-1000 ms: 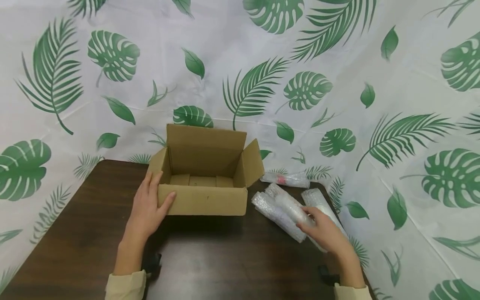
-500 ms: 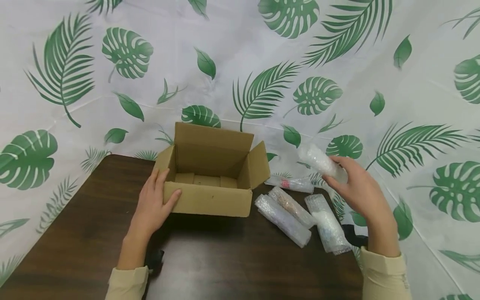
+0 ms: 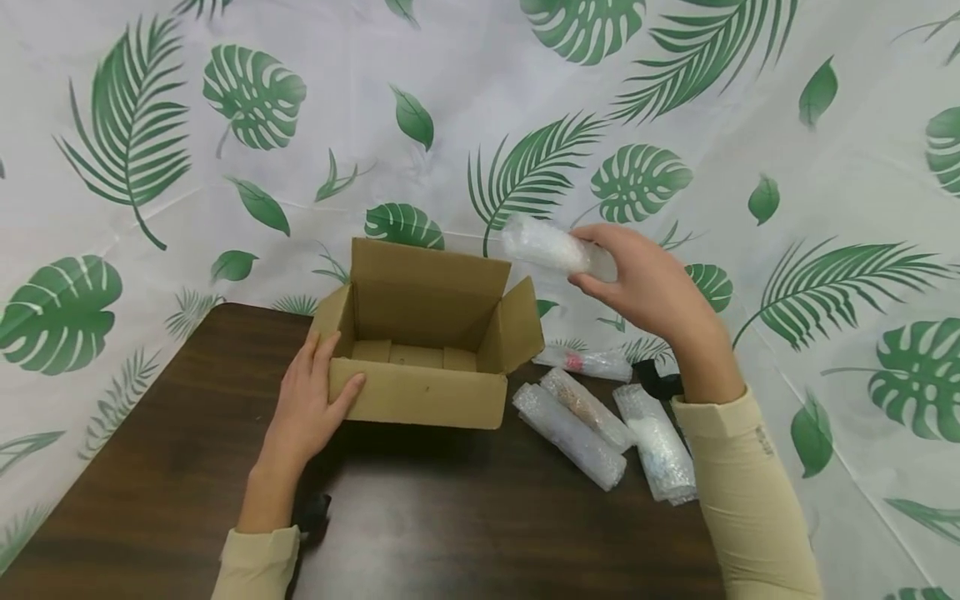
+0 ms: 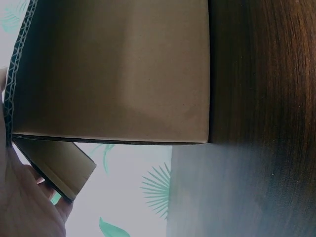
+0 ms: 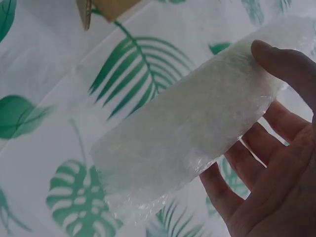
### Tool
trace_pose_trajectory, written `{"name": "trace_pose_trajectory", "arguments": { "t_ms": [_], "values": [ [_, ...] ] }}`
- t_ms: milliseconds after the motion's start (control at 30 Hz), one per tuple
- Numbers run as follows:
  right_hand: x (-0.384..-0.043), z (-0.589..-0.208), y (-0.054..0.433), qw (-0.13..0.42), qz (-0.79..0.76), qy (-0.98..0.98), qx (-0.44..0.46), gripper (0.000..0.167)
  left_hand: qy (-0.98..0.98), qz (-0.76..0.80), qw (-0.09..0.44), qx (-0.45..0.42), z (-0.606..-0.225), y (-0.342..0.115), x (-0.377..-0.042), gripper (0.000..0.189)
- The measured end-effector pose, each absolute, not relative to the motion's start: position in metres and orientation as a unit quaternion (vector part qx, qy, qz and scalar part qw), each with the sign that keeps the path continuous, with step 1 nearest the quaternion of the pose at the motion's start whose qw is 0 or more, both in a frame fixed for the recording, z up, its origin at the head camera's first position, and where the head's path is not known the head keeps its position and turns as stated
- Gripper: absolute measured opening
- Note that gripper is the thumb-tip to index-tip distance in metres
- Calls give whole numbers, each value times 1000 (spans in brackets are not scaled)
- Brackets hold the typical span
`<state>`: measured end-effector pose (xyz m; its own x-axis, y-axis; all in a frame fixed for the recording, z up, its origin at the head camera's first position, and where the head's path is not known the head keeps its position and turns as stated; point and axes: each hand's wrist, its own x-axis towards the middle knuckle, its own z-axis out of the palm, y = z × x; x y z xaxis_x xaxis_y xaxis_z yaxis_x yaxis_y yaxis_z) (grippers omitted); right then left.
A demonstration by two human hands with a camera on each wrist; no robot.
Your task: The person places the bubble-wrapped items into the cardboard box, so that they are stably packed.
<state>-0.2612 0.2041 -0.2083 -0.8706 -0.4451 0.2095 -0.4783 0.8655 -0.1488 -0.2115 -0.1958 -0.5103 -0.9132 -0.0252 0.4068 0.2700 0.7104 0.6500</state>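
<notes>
Apparently mid-carry, the right hand (image 3: 637, 279) gripped a bubble-wrapped roll (image 3: 543, 244); the left hand (image 3: 303, 408) pinched the box (image 3: 420, 396). Lowering the roll inside seemed called for next.

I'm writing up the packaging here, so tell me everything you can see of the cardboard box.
The cardboard box is plain brown, with a corrugated edge. It stands upright on the dark table, open-topped; the right flap leans outward and the back flap stands up. Seams show on its inside floor. The left hand holds its near left corner, thumb on the front wall.
</notes>
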Motion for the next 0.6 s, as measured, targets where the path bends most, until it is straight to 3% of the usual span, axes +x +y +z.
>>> {"name": "trace_pose_trajectory", "arguments": {
  "t_ms": [333, 600],
  "values": [
    [-313, -219, 118, -25, 17, -945, 327, 51, -904, -372, 198, -74, -508, -196, -212, 78],
    [-351, -266, 54, -99, -21, -927, 362, 42, -904, -373, 193, -72, -507, -200, -213, 78]
  ]
}}
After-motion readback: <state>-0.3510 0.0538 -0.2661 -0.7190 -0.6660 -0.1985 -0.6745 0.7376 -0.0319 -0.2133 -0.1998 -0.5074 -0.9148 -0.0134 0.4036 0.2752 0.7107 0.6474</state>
